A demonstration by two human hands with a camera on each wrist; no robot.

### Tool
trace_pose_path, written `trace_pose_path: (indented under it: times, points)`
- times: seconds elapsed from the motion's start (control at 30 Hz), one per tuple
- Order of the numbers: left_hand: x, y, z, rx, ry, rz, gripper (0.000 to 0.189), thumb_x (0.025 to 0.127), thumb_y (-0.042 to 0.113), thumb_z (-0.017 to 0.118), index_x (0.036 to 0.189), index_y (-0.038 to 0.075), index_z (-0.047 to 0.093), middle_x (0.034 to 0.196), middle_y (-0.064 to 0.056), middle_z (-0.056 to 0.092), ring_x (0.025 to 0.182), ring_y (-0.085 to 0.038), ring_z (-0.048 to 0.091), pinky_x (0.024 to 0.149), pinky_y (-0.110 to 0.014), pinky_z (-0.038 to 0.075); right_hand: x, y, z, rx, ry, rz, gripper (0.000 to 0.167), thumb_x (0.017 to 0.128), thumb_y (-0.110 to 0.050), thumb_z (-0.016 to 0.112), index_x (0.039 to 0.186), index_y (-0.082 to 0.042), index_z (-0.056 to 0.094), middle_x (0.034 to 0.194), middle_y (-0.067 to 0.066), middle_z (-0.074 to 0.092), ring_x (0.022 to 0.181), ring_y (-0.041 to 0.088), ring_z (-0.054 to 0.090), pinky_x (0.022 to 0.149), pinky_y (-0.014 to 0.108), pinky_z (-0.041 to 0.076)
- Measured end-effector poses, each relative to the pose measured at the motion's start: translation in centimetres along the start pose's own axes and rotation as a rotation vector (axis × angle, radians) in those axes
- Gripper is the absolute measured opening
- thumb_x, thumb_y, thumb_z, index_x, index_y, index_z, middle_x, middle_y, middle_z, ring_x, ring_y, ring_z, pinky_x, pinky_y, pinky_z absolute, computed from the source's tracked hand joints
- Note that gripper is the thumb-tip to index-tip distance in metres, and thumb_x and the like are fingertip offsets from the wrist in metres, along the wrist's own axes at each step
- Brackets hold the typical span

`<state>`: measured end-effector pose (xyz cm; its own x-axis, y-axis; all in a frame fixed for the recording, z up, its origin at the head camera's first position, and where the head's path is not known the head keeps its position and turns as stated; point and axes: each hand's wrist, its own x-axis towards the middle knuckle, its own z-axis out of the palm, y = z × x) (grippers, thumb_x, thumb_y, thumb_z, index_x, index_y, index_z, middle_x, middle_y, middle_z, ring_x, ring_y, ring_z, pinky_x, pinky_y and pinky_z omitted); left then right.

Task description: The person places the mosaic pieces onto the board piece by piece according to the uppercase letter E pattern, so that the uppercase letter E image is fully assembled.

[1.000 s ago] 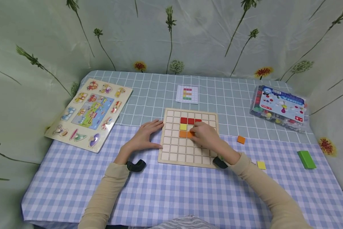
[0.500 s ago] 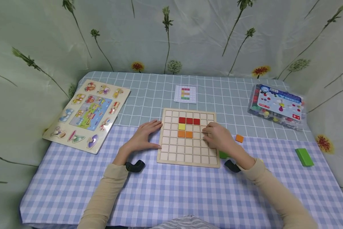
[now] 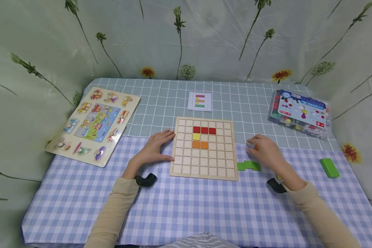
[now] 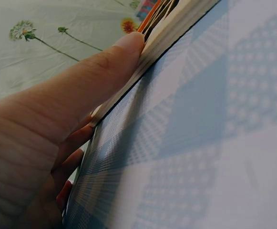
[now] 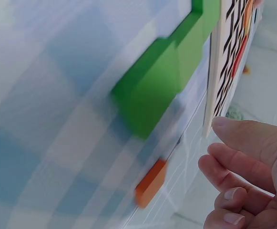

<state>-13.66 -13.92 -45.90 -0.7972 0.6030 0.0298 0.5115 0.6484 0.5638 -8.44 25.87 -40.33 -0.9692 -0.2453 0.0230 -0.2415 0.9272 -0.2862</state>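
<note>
A wooden grid board (image 3: 186, 151) lies flat, bearing a row of red tiles (image 3: 204, 130), a yellow tile (image 3: 196, 136) and two orange tiles (image 3: 200, 144). My left hand (image 3: 153, 148) rests at the board's left edge, its thumb and fingertips touching the rim. To the right of the board, my right hand (image 3: 266, 151) is over the tablecloth, thumb and fingers apart with nothing between them. The right wrist view shows a loose orange tile (image 5: 151, 183) beside those fingers; the hand mostly covers it in the head view. Several green tiles (image 3: 249, 165) lie between board and hand.
Behind the board is a printed pattern card (image 3: 199, 101). A picture puzzle board (image 3: 69, 139) lies at the left, and a plastic box of coloured pieces (image 3: 302, 110) at the back right. A green block (image 3: 329, 168) sits far right. A yellow tile (image 3: 279, 177) peeks out below the right wrist.
My right hand has left the second orange tile in the grid and moved right, off the board, toward the loose orange tile. The green tiles are uncovered. My left hand stays put.
</note>
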Motion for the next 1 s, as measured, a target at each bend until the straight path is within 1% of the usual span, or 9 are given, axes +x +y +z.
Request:
trace_pose_path:
  times: [0.07,0.1,0.33,0.43,0.63,0.83,1.0]
  points:
    - [0.0,0.0,0.0,-0.001,0.001,-0.002,0.093,0.068,0.042,0.081,0.144,0.008,0.038,0.152,-0.01,0.036,0.145,-0.03,0.023,0.116,-0.052,0.017,-0.2,0.5,-0.2,-0.007,-0.004,0.02,0.029,0.08,-0.009,0.07,0.104,0.006,0.068,0.098,0.021,0.066,0.086,0.034,0.062,0.076,0.048,0.051]
    - [0.0,0.0,0.0,-0.001,0.002,-0.001,0.093,0.068,0.042,0.081,0.144,0.008,0.038,0.151,-0.01,0.036,0.145,-0.03,0.024,0.116,-0.052,0.017,-0.3,0.7,-0.2,-0.013,-0.003,0.028,0.028,0.08,-0.01,0.07,0.104,0.006,0.069,0.097,0.021,0.066,0.088,0.034,0.062,0.078,0.049,0.051]
    - [-0.1,-0.2,0.0,-0.005,0.005,0.003,0.093,0.068,0.042,0.081,0.144,0.008,0.039,0.151,-0.011,0.037,0.144,-0.031,0.024,0.115,-0.052,0.018,-1.1,1.8,0.0,0.001,0.046,0.025,0.025,0.079,-0.007,0.07,0.099,0.007,0.07,0.093,0.021,0.066,0.083,0.034,0.062,0.072,0.047,0.051]
    - [-0.1,-0.2,0.0,-0.01,0.005,0.002,0.093,0.068,0.042,0.081,0.143,0.008,0.039,0.151,-0.011,0.037,0.144,-0.03,0.024,0.116,-0.052,0.017,-1.3,2.0,0.0,0.018,0.052,0.024,0.025,0.078,-0.006,0.071,0.1,0.007,0.07,0.093,0.022,0.065,0.082,0.035,0.062,0.07,0.047,0.05]
    - [-0.2,-0.1,0.1,-0.012,0.003,0.003,0.093,0.068,0.042,0.081,0.144,0.008,0.038,0.151,-0.01,0.036,0.145,-0.03,0.024,0.115,-0.052,0.017,-1.3,2.3,0.1,0.009,0.027,0.055,0.026,0.078,-0.007,0.071,0.1,0.008,0.069,0.091,0.021,0.065,0.08,0.034,0.062,0.069,0.047,0.05]
    - [-0.1,-0.2,0.1,-0.014,0.006,0.004,0.093,0.069,0.042,0.08,0.144,0.009,0.038,0.152,-0.01,0.036,0.145,-0.03,0.023,0.115,-0.053,0.017,-1.2,2.9,0.4,-0.001,-0.006,0.098,0.027,0.078,-0.008,0.072,0.1,0.008,0.069,0.092,0.021,0.065,0.082,0.034,0.061,0.072,0.048,0.05]
    - [-0.1,-0.2,0.1,-0.008,0.002,0.005,0.093,0.069,0.042,0.08,0.145,0.009,0.037,0.152,-0.01,0.035,0.145,-0.03,0.024,0.115,-0.053,0.017,-1.1,3.1,0.4,-0.015,-0.029,0.107,0.029,0.078,-0.009,0.073,0.101,0.008,0.069,0.092,0.022,0.065,0.081,0.033,0.061,0.072,0.047,0.05]
